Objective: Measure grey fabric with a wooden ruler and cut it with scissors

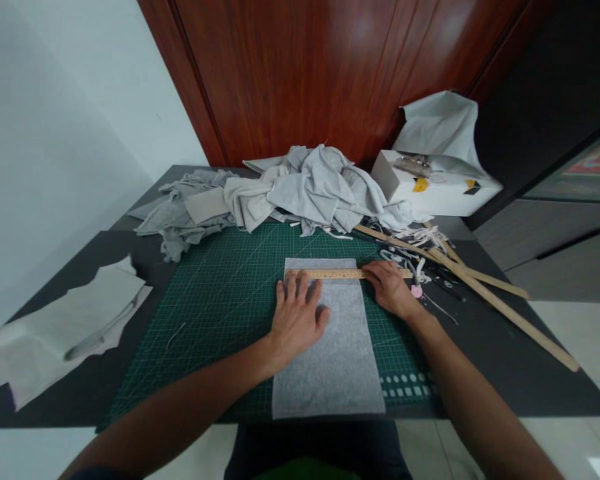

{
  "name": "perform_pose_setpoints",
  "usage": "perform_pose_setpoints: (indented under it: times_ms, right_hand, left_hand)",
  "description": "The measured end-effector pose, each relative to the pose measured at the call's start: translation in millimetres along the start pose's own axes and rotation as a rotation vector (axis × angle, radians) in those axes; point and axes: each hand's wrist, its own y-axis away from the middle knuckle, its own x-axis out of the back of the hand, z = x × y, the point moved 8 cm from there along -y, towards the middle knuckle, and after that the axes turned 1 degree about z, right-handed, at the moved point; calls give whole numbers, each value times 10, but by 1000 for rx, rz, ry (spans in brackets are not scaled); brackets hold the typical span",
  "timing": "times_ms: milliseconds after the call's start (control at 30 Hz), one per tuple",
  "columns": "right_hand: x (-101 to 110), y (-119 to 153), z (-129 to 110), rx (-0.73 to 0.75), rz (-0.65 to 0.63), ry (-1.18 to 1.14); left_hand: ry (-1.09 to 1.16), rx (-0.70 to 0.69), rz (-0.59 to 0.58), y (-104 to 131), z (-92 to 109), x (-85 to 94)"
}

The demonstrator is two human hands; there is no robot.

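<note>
Head view: the left hand (298, 321) is lying spread on gray fabric (330, 373), fingertips meeting a wooden ruler (337, 274) near its top edge. The right hand (391, 289) is touching the ruler; whether it's pinching, I cannot tell. Keeping ruler and edge parallel seems wise.

- Left hand (296, 320): bare; left forearm (195, 403) bare up to the sleeve.
- Left sleeve (107, 473): dark, navy-looking; only a sliver visible.
- Right hand (393, 290): bare; right forearm (473, 380) bare to edge of view.
- Legwear (383, 443): dark navy to black, plain; cut not determinable.
- Green garment (305, 471) at lower edge: low, curved outline; type unclear.
</note>
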Motion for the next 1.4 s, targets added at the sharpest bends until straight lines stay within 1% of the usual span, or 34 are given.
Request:
perform_pose_setpoints:
  times_ms: [167, 300, 433, 533, 733, 833, 1100, 1400]
  right_hand:
    - [-2, 92, -104, -31, -54, 27]
    - [-3, 160, -227, -27, -89, 77]
    - [1, 187, -286, -34, -111, 133]
    - [18, 185, -284, -45, -107, 147]
    - [26, 195, -222, -64, -100, 97]
    - [38, 196, -208, -67, -78, 96]
    - [42, 200, -212, -78, -47, 96]
    - [72, 184, -254, -82, -43, 100]
  left_hand:
    - [-14, -19, -4, 78, 73, 45]
    - [10, -13, -3, 139, 59, 49]
    - [20, -16, -11, 176, 54, 23]
    - [11, -14, -12, 184, 62, 18]
    - [22, -16, -13, 182, 76, 25]
    - [24, -18, -16, 185, 74, 22]
    - [29, -23, -22, 189, 72, 24]
    - [24, -22, -33, 166, 55, 5]
